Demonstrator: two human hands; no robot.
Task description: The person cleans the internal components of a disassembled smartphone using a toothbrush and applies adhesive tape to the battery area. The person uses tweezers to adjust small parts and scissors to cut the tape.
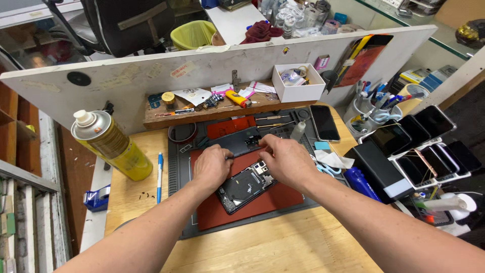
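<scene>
An opened smartphone (pixel 246 186) lies back-side up on a red mat (pixel 273 198), its dark insides and camera module showing. My left hand (pixel 212 167) rests at the phone's upper left edge, fingers curled, with a thin tool tip showing beside it. My right hand (pixel 284 161) sits at the phone's upper right, fingers pinched together above the camera area. A dark phone back cover (pixel 237 140) lies just beyond both hands. What the fingertips grip is too small to make out.
A yellow spray can (pixel 112 145) stands at the left, a blue pen (pixel 159 177) beside the grey work mat (pixel 177 167). A wooden shelf (pixel 202 114) holds small tools and a white box (pixel 298 83). Several phones (pixel 424 146) stand racked at the right, next to a pen cup (pixel 369 114).
</scene>
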